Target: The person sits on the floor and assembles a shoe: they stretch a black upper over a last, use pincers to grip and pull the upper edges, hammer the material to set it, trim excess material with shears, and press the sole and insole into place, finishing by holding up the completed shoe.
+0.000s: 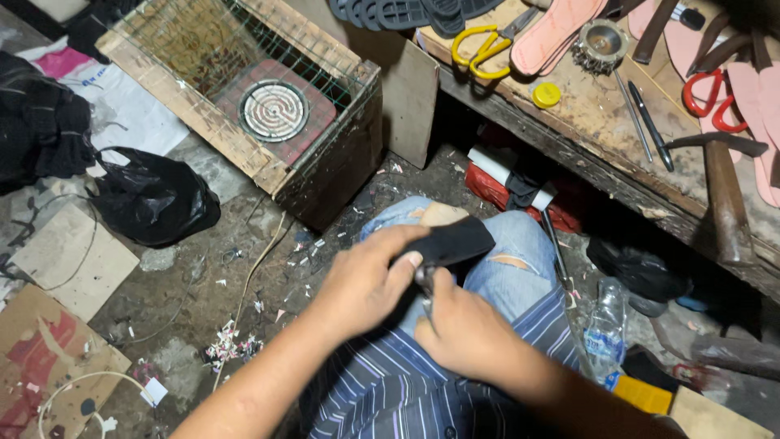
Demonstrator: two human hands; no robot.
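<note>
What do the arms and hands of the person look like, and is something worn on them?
Both forearms are bare: no sleeves, gloves or watch show on them. The left hand and the right hand are bare too, and I can make out no rings. At the body, a dark shirt with thin pale stripes shows.

The left hand [361,280] grips a black sole piece [451,242] over the person's knee; the right hand [463,329] presses a small metal tool [424,280] against it. At eleven o'clock stands a wooden box [244,97]; at one o'clock, yellow scissors [483,45].
</note>
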